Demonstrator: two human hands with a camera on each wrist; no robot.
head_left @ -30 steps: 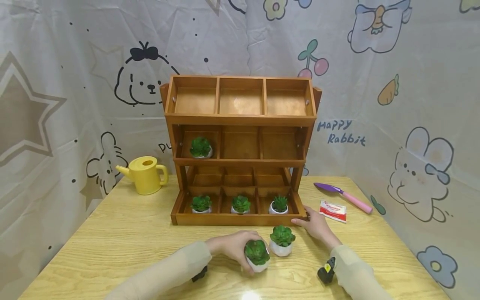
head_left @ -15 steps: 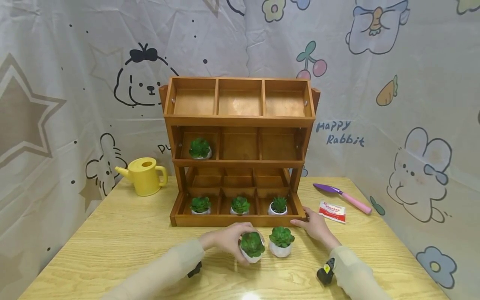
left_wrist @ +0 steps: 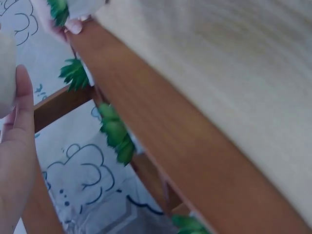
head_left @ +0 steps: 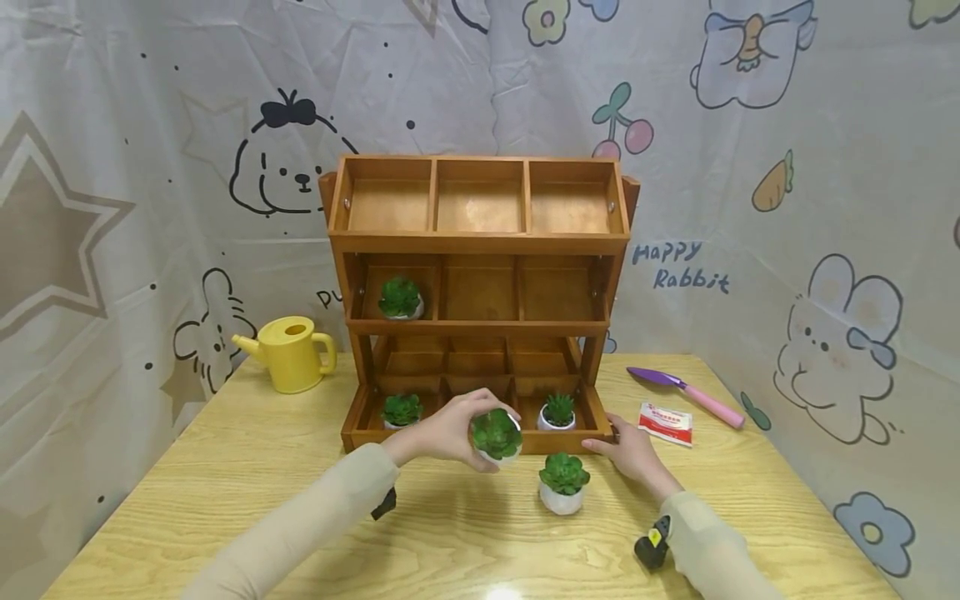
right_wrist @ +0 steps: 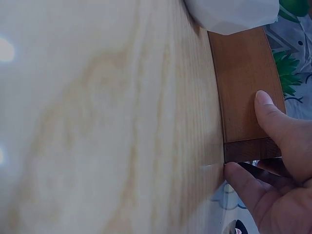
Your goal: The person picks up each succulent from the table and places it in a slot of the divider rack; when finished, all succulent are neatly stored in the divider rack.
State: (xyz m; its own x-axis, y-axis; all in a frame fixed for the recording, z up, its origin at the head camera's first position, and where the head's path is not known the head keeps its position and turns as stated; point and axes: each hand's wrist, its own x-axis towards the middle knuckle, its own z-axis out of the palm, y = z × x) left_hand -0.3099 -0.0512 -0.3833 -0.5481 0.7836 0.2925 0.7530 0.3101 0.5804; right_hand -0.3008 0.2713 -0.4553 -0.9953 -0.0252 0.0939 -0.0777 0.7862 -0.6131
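Observation:
My left hand (head_left: 448,430) grips a potted succulent (head_left: 497,433) with a white pot, held in the air before the bottom tier of a brown wooden plant shelf (head_left: 480,243). It hides the middle bottom compartment in the head view. In the left wrist view, part of the white pot (left_wrist: 7,73) shows against the fingers. My right hand (head_left: 632,452) holds the shelf's lower right corner; the right wrist view has its thumb (right_wrist: 269,109) against the front board (right_wrist: 246,87). Another potted succulent (head_left: 562,485) stands on the table, left of the right hand.
Potted succulents sit in the bottom left (head_left: 402,410) and bottom right (head_left: 558,411) compartments, and one in the middle tier's left (head_left: 401,297). A yellow watering can (head_left: 294,354) stands at left. At right lie a purple-and-pink trowel (head_left: 686,395) and a red-and-white packet (head_left: 666,423).
My left hand has lifted the potted succulent and carried it forward and slightly left, up to the shelf's bottom tier. The right hand has stayed at the shelf's corner.

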